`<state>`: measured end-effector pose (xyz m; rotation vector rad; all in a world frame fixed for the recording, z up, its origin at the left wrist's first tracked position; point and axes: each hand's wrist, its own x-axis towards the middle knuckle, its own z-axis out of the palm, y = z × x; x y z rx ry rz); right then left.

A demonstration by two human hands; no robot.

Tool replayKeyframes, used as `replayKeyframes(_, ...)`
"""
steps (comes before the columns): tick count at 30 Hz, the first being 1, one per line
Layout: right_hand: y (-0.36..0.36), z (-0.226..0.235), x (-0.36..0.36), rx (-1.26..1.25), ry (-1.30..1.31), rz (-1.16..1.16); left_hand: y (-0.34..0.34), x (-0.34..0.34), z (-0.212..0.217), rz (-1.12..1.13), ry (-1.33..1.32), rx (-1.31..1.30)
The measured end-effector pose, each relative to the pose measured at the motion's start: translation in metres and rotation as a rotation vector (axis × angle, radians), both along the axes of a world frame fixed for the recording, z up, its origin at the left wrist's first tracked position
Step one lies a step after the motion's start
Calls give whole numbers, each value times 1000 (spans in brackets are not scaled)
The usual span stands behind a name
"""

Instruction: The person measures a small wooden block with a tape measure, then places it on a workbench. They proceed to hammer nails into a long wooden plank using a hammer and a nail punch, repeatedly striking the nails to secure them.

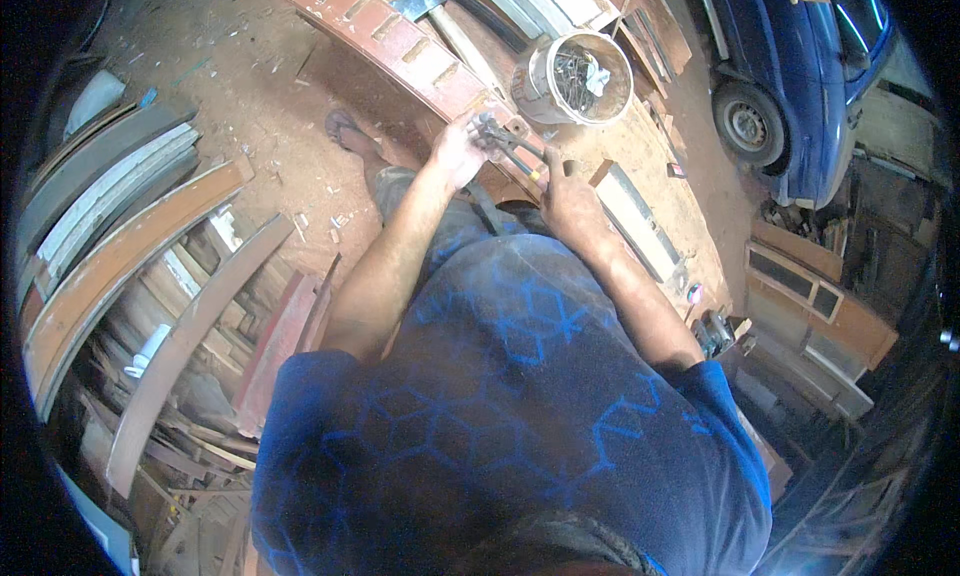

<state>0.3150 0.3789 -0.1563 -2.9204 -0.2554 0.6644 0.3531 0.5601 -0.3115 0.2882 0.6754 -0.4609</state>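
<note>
My right hand (568, 194) is closed around the handles of dark pliers (518, 156) with yellow on the grips. The pliers' head points left toward my left hand (460, 153), whose fingers are curled beside the jaws. Whatever those fingers pinch is too small to make out. Under my hands runs a long reddish wooden board (400, 48) with a row of cut slots. A hammer-like tool (462, 51) with a grey metal head and wooden handle lies along it. Just beyond my right hand stands a whitish bucket (534, 84) of nails (572, 80) with a crumpled white scrap.
A wooden bench (665, 191) extends right, carrying a length of dark-and-pale wood (636, 221). Curved-looking planks and offcuts (140, 266) are piled at left. A blue vehicle (790, 66) stands at far right, near stacked wooden frames (820, 301). Wood chips litter the floor.
</note>
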Motion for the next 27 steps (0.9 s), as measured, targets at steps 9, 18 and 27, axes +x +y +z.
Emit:
replayKeyframes(9,28,19,38,-135,128,227,9,-14,-42,176,120,-109)
replayKeyframes(18,26,20,24,22,50,100,63,9,-44,196,94,-58)
replayKeyframes(27,22,48,-24,-78,246,-244,103,-54,-52,93,298,93)
